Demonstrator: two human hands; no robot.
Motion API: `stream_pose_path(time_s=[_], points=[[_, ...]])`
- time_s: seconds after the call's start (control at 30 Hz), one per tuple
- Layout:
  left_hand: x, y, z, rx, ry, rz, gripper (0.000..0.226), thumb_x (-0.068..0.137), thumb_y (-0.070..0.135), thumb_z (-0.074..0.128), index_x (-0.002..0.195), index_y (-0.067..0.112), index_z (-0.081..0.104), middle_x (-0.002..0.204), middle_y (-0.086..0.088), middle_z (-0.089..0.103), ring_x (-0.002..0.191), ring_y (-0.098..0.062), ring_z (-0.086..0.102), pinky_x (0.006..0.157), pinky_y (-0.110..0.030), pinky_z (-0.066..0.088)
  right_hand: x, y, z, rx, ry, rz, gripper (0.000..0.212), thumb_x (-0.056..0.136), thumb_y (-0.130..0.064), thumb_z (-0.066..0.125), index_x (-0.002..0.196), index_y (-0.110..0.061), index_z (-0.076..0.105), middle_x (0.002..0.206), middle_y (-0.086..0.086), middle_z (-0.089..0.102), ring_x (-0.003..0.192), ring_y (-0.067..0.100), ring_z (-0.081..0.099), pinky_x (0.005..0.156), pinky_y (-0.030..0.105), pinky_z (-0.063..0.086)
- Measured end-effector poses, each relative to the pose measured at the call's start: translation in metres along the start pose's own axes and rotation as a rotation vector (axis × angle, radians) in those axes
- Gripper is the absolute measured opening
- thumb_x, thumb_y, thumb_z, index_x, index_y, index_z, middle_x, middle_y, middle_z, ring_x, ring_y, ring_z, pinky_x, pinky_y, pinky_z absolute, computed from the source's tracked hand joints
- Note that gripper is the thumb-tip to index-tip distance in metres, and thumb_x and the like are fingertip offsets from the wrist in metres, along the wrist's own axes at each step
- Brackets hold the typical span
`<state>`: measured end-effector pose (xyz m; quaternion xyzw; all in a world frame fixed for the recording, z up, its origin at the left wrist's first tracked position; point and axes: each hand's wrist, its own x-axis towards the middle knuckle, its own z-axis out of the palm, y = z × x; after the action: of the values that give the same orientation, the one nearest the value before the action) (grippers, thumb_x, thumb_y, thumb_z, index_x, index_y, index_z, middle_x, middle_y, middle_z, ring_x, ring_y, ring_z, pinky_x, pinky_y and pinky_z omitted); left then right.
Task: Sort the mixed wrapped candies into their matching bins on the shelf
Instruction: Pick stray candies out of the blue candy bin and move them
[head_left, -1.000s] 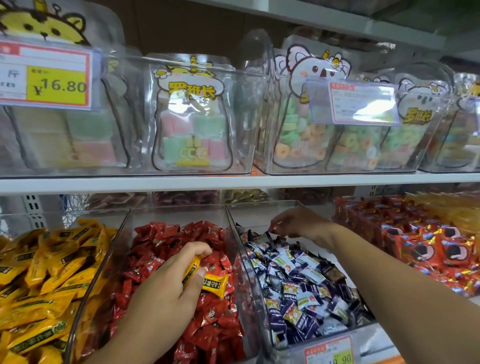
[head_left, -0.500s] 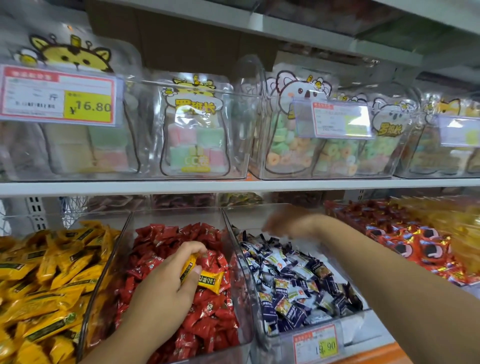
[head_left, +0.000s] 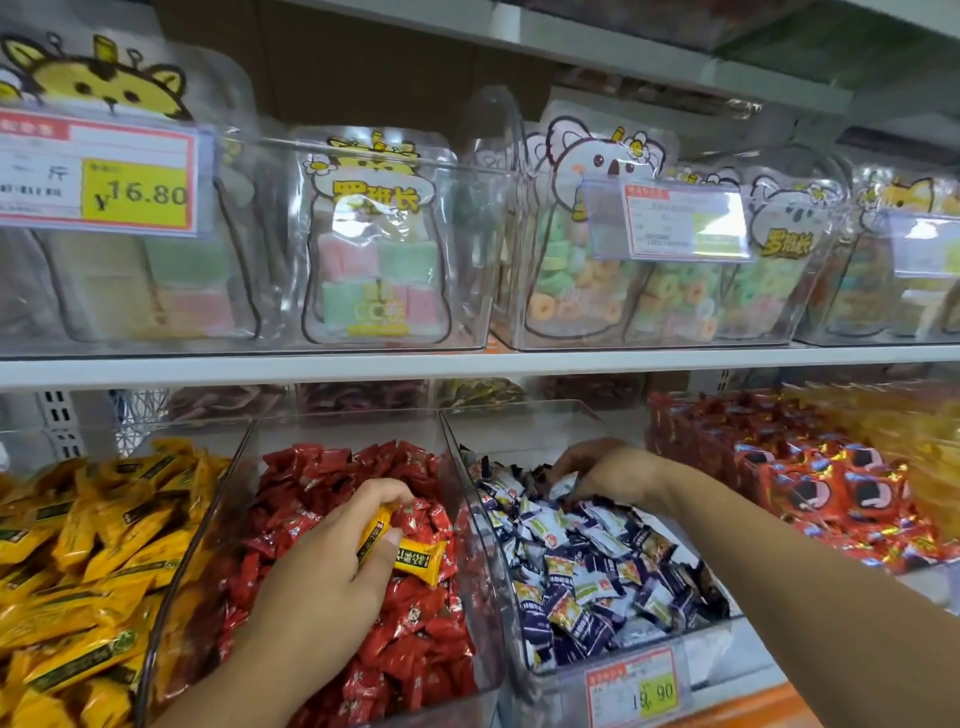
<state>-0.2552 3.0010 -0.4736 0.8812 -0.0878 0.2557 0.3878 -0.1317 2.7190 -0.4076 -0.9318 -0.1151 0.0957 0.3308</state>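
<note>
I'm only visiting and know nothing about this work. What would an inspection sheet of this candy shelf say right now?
Surface: lower shelf carrying clear bins side by side.
Job's things: yellow candies, red candies and blue-and-white candies, one kind per bin, left to right.
Clutter: two stray yellow candies over the red candies.
Hands: left hand grips the strays; right hand reaches into the blue-and-white candies, and whether it pinches one is unclear.
Cables: nothing seen.
Surroundings: upper shelf with bagged sweets and price tags; red packs at the right.
</note>
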Motion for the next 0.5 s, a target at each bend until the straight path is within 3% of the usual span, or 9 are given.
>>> stream_pose_path(time_s=[0.07, 0.17, 0.23, 0.3, 0.43, 0.5], points=[[0.001, -0.002, 0.000, -0.002, -0.009, -0.005, 0.034, 0.089, 0.030, 0.057, 0.113, 0.053, 0.050, 0.110, 0.030, 0.057, 0.092, -0.004, 0.063, 0.079, -0.044, 0.055, -0.003, -0.003, -0.007, 0.207, 0.052, -0.032, 0.018, 0.085, 0.001, 0.067, 0.091, -0.016, 0.068, 0.094, 0.005, 0.070, 0.083, 0.017, 0.064, 0.072, 0.031, 0.052], [0.001, -0.002, -0.002, -0.010, -0.011, 0.019, 0.027, 0.088, 0.041, 0.055, 0.113, 0.051, 0.050, 0.113, 0.030, 0.056, 0.095, -0.006, 0.063, 0.082, -0.047, 0.053, -0.008, -0.010, -0.019, 0.353, 0.039, -0.067, 0.017, 0.090, -0.006, 0.064, 0.100, -0.019, 0.068, 0.099, 0.003, 0.072, 0.088, 0.009, 0.065, 0.068, 0.020, 0.050], [0.000, 0.000, -0.003, 0.017, -0.018, 0.004, 0.029, 0.089, 0.036, 0.058, 0.112, 0.052, 0.050, 0.113, 0.032, 0.054, 0.092, -0.003, 0.062, 0.079, -0.044, 0.054, -0.012, -0.017, -0.021, 0.381, -0.040, -0.069, 0.019, 0.092, -0.006, 0.060, 0.105, -0.018, 0.065, 0.103, 0.004, 0.073, 0.090, 0.005, 0.066, 0.065, 0.013, 0.047], [-0.001, 0.008, -0.007, 0.048, -0.015, -0.004, 0.034, 0.090, 0.028, 0.058, 0.111, 0.054, 0.048, 0.110, 0.034, 0.055, 0.087, 0.000, 0.062, 0.075, -0.039, 0.055, -0.011, -0.018, -0.020, 0.400, -0.081, -0.094, 0.024, 0.093, 0.001, 0.056, 0.111, -0.014, 0.062, 0.109, 0.009, 0.071, 0.097, 0.010, 0.065, 0.073, 0.014, 0.048], [-0.009, 0.024, -0.016, 0.067, -0.088, -0.043, 0.025, 0.095, 0.034, 0.050, 0.110, 0.053, 0.044, 0.072, 0.031, 0.055, 0.062, 0.004, 0.052, 0.055, -0.023, 0.038, -0.012, -0.021, -0.011, 0.411, -0.060, -0.129, 0.036, 0.088, 0.014, 0.054, 0.109, -0.015, 0.061, 0.111, 0.010, 0.068, 0.101, 0.017, 0.063, 0.084, 0.025, 0.054], [-0.010, 0.028, -0.018, 0.071, -0.108, -0.046, 0.024, 0.097, 0.034, 0.047, 0.112, 0.052, 0.043, 0.069, 0.035, 0.054, 0.058, 0.001, 0.052, 0.052, -0.025, 0.034, -0.012, -0.021, -0.011, 0.306, 0.016, -0.119, 0.035, 0.087, 0.011, 0.058, 0.108, -0.017, 0.063, 0.110, 0.005, 0.067, 0.103, 0.017, 0.063, 0.088, 0.023, 0.053]])
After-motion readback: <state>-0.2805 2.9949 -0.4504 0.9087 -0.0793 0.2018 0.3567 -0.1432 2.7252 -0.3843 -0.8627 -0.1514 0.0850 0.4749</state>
